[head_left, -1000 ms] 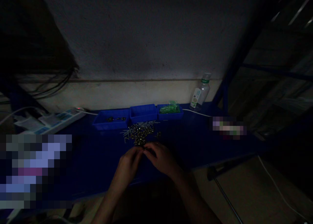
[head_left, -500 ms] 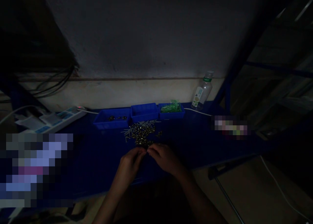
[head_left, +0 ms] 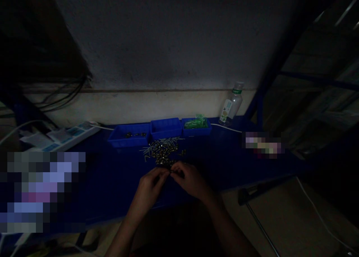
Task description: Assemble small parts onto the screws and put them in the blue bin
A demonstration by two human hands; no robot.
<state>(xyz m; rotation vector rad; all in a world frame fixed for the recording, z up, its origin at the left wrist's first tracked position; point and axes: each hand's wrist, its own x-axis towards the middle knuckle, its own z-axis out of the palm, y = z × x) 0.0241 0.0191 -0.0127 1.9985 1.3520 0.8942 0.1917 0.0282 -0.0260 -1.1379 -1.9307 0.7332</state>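
- Left hand (head_left: 150,184): grip too dark to tell; anything held could slip.
- Metal pile (head_left: 163,151): just to the hands' far side; a brushing finger could scatter it.
- Right hand (head_left: 191,179): grip also unclear; dimness invites fumbling.

Dimly lit, a grey wall (head_left: 174,44) stands behind a blue table (head_left: 106,186).

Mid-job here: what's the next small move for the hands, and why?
I'd probably ease the right hand slightly away from the left hand. They meet or nearly meet at the near edge of the pile of screw-like metal parts, and the dim view hides what, if anything, is pinched there. A small gap might show it.
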